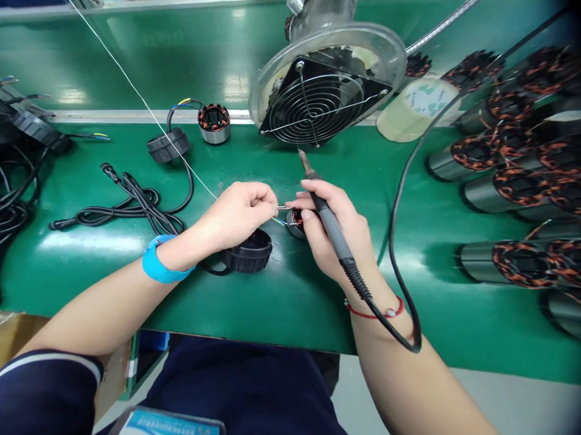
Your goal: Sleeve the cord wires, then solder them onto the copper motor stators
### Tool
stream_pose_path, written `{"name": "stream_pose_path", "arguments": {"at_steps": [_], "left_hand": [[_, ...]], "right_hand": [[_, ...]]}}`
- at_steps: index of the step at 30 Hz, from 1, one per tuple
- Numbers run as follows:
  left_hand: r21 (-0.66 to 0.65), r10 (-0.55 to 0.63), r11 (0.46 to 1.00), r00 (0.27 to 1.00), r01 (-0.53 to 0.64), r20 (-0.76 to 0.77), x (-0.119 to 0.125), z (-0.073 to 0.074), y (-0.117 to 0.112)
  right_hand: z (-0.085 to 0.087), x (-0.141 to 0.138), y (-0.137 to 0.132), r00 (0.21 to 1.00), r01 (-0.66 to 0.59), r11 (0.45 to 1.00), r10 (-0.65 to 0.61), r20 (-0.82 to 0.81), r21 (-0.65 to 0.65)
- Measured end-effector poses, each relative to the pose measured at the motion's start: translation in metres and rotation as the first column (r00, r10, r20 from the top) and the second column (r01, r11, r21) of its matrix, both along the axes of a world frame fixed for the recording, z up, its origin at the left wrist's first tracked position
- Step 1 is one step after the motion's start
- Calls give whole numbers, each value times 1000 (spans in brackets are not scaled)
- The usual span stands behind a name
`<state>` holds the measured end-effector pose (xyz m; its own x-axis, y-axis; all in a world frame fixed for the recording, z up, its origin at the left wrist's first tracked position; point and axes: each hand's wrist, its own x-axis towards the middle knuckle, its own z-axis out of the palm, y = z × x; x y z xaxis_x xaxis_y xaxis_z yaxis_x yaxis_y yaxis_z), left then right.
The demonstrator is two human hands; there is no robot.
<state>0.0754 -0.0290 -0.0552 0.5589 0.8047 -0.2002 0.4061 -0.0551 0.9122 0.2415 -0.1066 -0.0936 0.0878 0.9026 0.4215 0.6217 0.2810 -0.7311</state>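
My right hand (pixel 342 231) is closed round a black soldering iron (pixel 326 212), its tip pointing up and away toward the fan. Its fingers also steady a small copper-wound stator (pixel 294 222) on the green mat. My left hand (pixel 239 214) is pinched on a thin wire end beside the stator, with a strand of solder wire (pixel 138 95) running up to the far left. A black round housing (pixel 249 252) lies just under my left wrist, which wears a blue strap (pixel 159 266).
A fume-extractor fan (pixel 320 96) stands right behind my hands. Stacks of wound stators (pixel 517 186) fill the right side. A cabled black housing (pixel 168 146), a loose stator (pixel 214 123) and coiled black cables (pixel 119 210) lie at left. The iron's cord (pixel 399 238) loops right.
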Motion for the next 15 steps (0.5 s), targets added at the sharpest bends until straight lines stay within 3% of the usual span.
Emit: {"name": "stream_pose_path", "arguments": {"at_steps": [9,12,15], "left_hand": [[58,11,998,999,-13,47,0,-1,-2],[36,48,998,997,-50,62,-1,-1,-4],[57,46,997,994,-52,104,-1,3,-7]], "right_hand": [[7,-14,-5,984,-66,958,17,177,279],[5,-18,-4,993,-47,964,16,121,263],[3,-20,-5,999,12,979,-4,-38,204]]}}
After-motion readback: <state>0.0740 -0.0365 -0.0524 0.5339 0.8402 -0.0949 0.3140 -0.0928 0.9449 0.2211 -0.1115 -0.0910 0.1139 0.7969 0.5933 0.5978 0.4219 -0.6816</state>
